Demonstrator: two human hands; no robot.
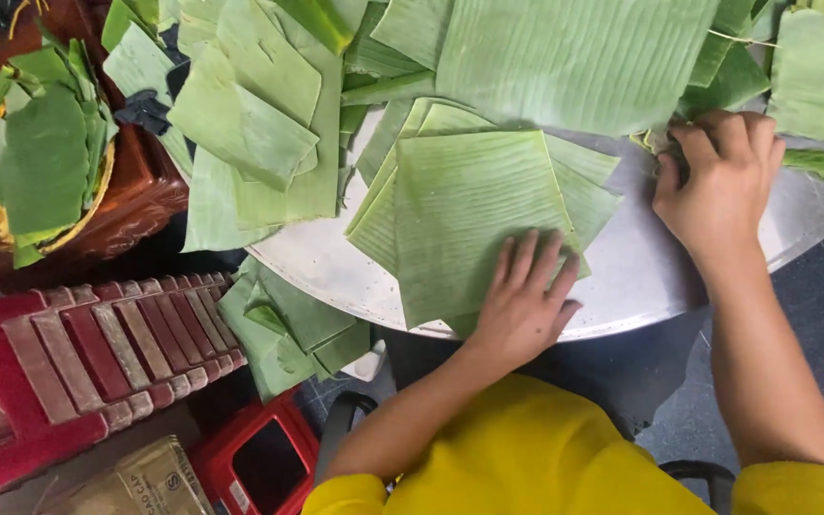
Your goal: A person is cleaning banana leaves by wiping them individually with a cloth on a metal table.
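A stack of squarish cut banana leaf pieces (474,195) lies on a round metal tray (622,277) in front of me. My left hand (525,296) rests flat on the near edge of the top piece, fingers spread. My right hand (717,176) is curled at the tray's right side, fingers closed around something dark that I cannot make out, beside leaf scraps. A large banana leaf (574,57) lies across the far side of the tray.
More cut leaves (250,114) pile at the tray's far left. A woven basket of leaves (40,157) sits on a brown stand at left. Leaf pieces (288,329) hang below the tray rim. Red plastic stools (78,362) stand at lower left.
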